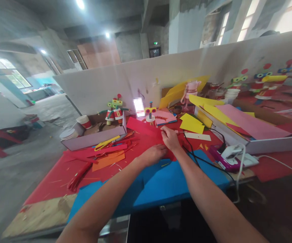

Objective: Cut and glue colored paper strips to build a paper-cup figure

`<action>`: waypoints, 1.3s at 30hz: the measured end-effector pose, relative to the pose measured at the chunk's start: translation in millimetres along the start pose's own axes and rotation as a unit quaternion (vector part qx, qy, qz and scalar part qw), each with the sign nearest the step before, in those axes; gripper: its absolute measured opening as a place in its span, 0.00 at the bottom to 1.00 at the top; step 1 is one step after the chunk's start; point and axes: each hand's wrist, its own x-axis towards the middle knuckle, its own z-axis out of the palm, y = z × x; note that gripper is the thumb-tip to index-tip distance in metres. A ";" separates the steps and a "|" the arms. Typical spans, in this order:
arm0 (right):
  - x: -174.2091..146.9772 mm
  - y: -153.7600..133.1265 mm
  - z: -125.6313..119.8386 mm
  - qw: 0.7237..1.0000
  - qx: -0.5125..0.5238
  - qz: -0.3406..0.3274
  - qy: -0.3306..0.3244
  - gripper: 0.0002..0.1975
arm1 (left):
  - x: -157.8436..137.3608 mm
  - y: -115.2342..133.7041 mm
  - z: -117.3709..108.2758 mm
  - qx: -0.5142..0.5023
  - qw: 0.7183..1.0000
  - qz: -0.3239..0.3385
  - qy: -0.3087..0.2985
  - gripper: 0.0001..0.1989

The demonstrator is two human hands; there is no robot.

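Head: right grip (170,138) curled tight on red paper (144,129)

Looked like a makeshift craft workshop in a raw, unfinished-looking building: rough grey concrete ceiling (47,17), bare grey concrete floor (49,106), glowing green sign (155,43) way back. Dead giveaway was the long red-covered table (52,175), littered with bright red paper (142,128), orange paper scraps (107,161) and little green-and-red paper-cup robots (118,114).

We can read no text; the green sign (155,43) and the red cup's (118,115) print are illegible.
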 end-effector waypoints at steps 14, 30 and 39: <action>0.4 -3.4 1.1 1.000 -0.004 0.012 -0.020 0.09 | -96.4 3.0 -48.6 -0.026 0.995 -0.084 -0.047 0.10; -1.1 -0.2 5.5 0.999 -0.013 0.016 -0.033 0.08 | -48.1 1.6 -7.9 -0.010 0.991 -0.103 -0.088 0.33; -1.1 -4.1 3.9 1.000 -0.006 0.010 -0.029 0.09 | -69.8 41.2 -30.4 -0.001 0.994 -0.090 -0.063 0.35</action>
